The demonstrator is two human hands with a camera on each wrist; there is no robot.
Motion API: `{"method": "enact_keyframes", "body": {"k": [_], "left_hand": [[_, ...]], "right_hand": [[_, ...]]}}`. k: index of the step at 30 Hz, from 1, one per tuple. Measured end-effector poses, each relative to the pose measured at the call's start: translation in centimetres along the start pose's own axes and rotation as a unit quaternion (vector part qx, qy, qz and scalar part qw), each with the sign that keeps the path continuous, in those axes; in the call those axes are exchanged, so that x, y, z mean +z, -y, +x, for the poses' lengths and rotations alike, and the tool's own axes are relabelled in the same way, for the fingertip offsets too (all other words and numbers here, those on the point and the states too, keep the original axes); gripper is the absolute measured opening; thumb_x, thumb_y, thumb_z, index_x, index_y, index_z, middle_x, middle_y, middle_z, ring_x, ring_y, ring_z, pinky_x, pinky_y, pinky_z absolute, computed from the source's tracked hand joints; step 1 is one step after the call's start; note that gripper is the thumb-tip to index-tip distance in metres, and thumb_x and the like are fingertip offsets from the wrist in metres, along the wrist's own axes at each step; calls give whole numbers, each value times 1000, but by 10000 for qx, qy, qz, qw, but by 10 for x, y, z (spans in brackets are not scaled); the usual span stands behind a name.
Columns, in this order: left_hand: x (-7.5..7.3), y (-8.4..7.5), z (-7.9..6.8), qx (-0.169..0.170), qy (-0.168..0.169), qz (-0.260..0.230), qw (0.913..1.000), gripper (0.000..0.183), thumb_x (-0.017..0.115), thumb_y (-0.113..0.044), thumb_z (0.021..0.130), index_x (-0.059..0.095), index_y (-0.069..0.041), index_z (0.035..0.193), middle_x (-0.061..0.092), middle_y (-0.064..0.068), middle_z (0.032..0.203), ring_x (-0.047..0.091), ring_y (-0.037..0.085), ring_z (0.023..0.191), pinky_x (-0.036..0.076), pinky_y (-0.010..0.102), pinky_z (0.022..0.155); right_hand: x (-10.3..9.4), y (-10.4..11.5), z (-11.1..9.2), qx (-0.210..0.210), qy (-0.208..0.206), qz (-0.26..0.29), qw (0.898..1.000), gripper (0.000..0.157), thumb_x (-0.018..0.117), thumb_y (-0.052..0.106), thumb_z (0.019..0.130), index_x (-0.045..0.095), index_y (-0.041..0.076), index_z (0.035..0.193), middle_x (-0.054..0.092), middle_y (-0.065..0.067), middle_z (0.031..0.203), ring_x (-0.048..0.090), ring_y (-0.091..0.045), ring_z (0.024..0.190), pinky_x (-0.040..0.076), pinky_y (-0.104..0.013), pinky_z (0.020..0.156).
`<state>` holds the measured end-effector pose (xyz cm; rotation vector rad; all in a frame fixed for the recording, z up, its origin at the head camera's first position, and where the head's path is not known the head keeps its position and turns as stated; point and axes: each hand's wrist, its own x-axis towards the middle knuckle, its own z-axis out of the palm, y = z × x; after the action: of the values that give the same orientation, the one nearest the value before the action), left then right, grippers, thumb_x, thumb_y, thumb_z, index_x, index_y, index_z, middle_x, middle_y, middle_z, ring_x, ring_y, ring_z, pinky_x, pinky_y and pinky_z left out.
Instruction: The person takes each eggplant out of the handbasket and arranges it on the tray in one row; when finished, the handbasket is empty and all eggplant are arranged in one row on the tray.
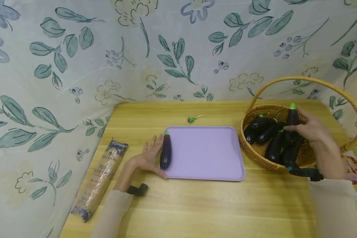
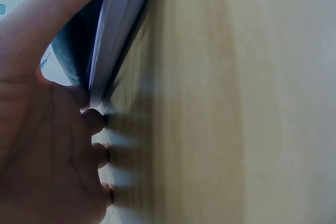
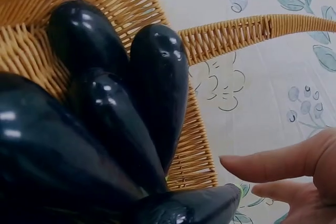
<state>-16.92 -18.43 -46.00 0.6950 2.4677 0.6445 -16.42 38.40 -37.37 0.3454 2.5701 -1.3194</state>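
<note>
Sleeves [image 1: 334, 205] occupied the lower frame. Wicker basket [image 1: 260, 158]: stood at right. Purple tray [image 1: 205, 152]: lay at center. Right hand [image 1: 313, 130]: thumb and fingers were parted around an upright eggplant [image 1: 292, 115] in the basket; contact could not be determined. Left hand [image 1: 148, 158]: fingers were spread at the tray's left edge, beside a second eggplant [image 1: 166, 152].

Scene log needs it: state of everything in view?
Tray: flat, mostly bare
Tray eggplant: lying along left edge
Basket: upright, handle raised, holding eggplants
Lollipop: wrapped
Noodle packet: lying, looks unopened
Left hand: spread at tray's left edge
Right hand: at basket eggplant, grip unclear
Right-edge packaging: partly hidden
</note>
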Motion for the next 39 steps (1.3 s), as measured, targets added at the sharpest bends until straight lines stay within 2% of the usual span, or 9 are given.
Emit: {"method": "enact_keyframes", "body": {"k": [12, 15, 19, 22, 26, 30, 34, 36, 39], "left_hand": [[0, 2, -1, -14, -30, -2, 10000, 165, 98, -55, 58, -20, -6, 162, -23, 14, 172, -26, 39, 157, -16, 66, 125], [1, 2, 0, -4, -44, 11, 10000, 165, 97, -55, 58, -20, -6, 162, -23, 14, 172, -26, 39, 157, -15, 67, 125], [1, 4, 0, -1, -64, -14, 10000, 165, 97, -55, 58, -20, -6, 162, -23, 15, 172, -26, 40, 157, -15, 67, 125], [1, 4, 0, -7, -50, -21, 10000, 165, 97, -55, 58, -20, -6, 162, -23, 14, 172, -26, 39, 157, -15, 66, 125], [1, 4, 1, 0, -48, -14, 10000, 165, 97, -56, 58, -20, -7, 162, -23, 13, 172, -26, 39, 158, -16, 66, 125], [1, 5, 0, -5, -43, 13, 10000, 165, 97, -57, 58, -20, -7, 162, -23, 13, 172, -26, 38, 158, -16, 66, 125], [0, 4, -1, -2, -39, 13, 10000, 164, 97, -56, 58, -19, -6, 163, -22, 14, 172, -26, 39, 157, -16, 66, 125], [0, 4, 0, 11, -43, 7, 10000, 164, 97, -56, 58, -19, -7, 163, -22, 14, 172, -26, 39, 157, -16, 66, 125], [1, 5, 1, 33, -56, 14, 10000, 164, 97, -57, 58, -19, -8, 163, -21, 14, 172, -26, 39, 158, -15, 66, 125]], "right_hand": [[2, -7, 5, 114, 104, -40, 9999, 105, 64, 10, 100, -23, 27, 156, -24, -37, 162, -3, -73, 143, 18, -84, 112], [2, -9, 7, 169, 231, -147, 9995, 103, 63, 11, 100, -23, 24, 156, -22, -42, 160, 10, -75, 139, 27, -82, 110], [1, -10, 8, 170, 249, -446, 9986, 101, 62, 13, 101, -22, 21, 157, -8, -51, 158, 49, -62, 112, 49, -65, 91], [0, -9, 7, 186, 318, -514, 9980, 99, 60, 16, 102, -22, 22, 157, -4, -54, 156, 52, -63, 109, 52, -66, 93], [-2, -6, 5, 275, 458, -473, 9975, 96, 58, 24, 105, -23, 25, 156, -3, -55, 155, 33, -75, 130, 46, -74, 102], [-2, -3, 2, 257, 432, -565, 9971, 93, 56, 30, 106, -21, 24, 157, 9, -55, 154, 48, -70, 120, 57, -54, 87], [-1, 0, -4, 98, 302, -656, 9973, 91, 56, 34, 106, -17, 18, 159, 17, -52, 155, 63, -40, 93, 55, -37, 72], [-1, 1, -9, 2, 300, -664, 9973, 90, 56, 36, 107, -14, 18, 160, 18, -51, 155, 61, -36, 98, 52, -28, 67], [0, 4, -20, -210, 377, -626, 9971, 89, 55, 36, 107, -14, 20, 161, 15, -50, 157, 44, -56, 125, 50, -19, 67]]}}
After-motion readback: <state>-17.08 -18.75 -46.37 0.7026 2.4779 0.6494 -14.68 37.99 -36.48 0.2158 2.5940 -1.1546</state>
